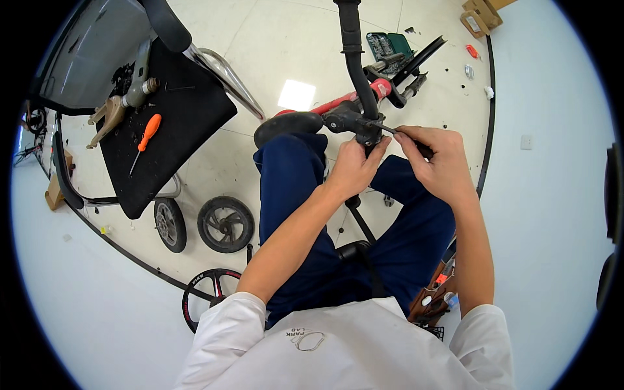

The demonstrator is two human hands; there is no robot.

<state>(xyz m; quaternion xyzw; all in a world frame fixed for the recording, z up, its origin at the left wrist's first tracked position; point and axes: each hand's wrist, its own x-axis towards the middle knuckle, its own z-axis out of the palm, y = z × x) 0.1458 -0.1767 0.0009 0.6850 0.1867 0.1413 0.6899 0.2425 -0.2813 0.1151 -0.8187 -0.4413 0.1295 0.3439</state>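
Right hand [437,158] pinches a thin dark metal tool [390,130] set into the black clamp joint [364,127] of the curved black handlebar stem above the knees, which the left hand [354,168] grips closed, so a slipping tip could jab those fingers.

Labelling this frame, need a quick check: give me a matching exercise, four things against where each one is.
Things:
1. orange-handled screwdriver
2. green case
3. two small black wheels
4. right hand

Places:
A. floor beside the person's left leg
B. on the black seat pad
C. floor behind the handlebar stem
D. on a thin tool at the black clamp

Pairs: 1-B, 2-C, 3-A, 4-D
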